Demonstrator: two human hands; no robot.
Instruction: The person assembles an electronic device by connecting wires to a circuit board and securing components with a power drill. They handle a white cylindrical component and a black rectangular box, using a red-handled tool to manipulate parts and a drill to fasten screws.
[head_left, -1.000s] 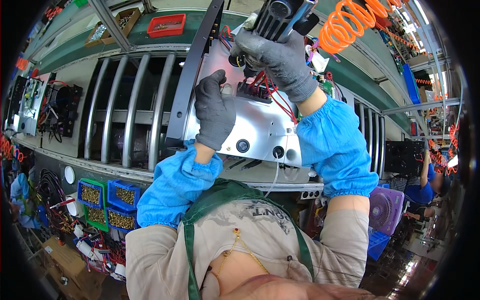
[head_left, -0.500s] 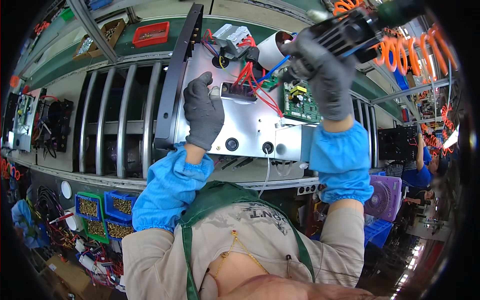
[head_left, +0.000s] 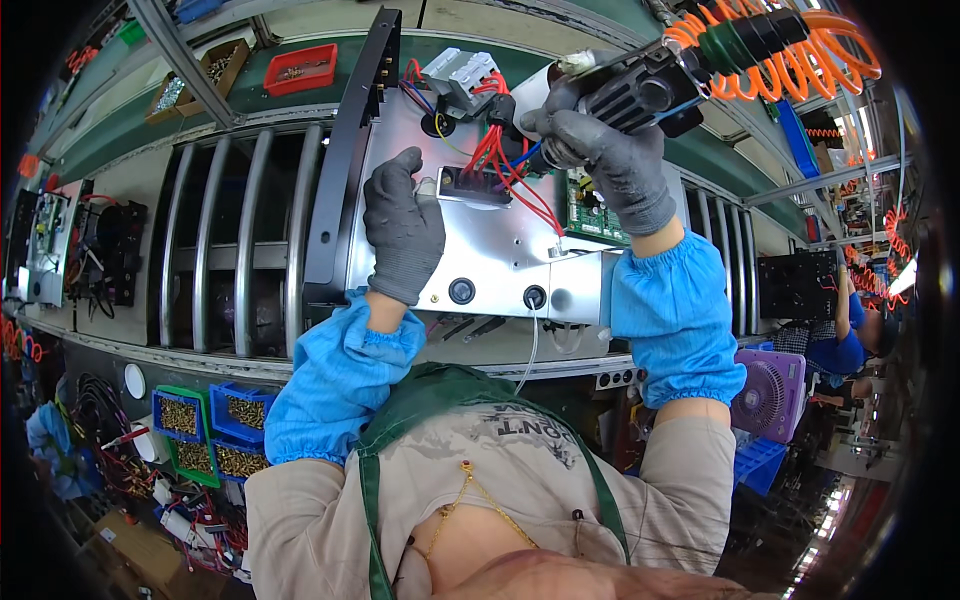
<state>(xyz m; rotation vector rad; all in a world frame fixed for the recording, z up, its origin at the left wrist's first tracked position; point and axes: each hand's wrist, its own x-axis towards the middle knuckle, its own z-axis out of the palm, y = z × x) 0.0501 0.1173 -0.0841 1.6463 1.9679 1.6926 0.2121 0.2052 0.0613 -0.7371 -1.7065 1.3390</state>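
Note:
My left hand [head_left: 403,230], in a grey glove, is over the bare metal of an open appliance chassis [head_left: 490,245]. Its fingers are curled, and whatever they may hold is hidden. Right beside its thumb is a rectangular cutout holding a dark terminal block [head_left: 472,187] with red wires [head_left: 495,150]. My right hand [head_left: 620,165], gloved too, grips a black power screwdriver [head_left: 650,95] above the chassis's right part. Beneath that hand, a green circuit board [head_left: 597,215] is partly covered. Past the wires stand a grey connector block [head_left: 463,80] and a white cylinder [head_left: 535,100].
An orange coiled hose [head_left: 830,50] hangs at the upper right. Metal rollers [head_left: 250,240] flank the chassis. A red tray [head_left: 301,67] lies at the far side; blue bins [head_left: 240,410] of brass fittings stand lower left. A purple fan [head_left: 765,395] and another person [head_left: 845,340] are at right.
My right hand has moved left and slightly nearer with the screwdriver, covering more of the circuit board and the white cylinder. The hose has swung along. My left hand has barely shifted.

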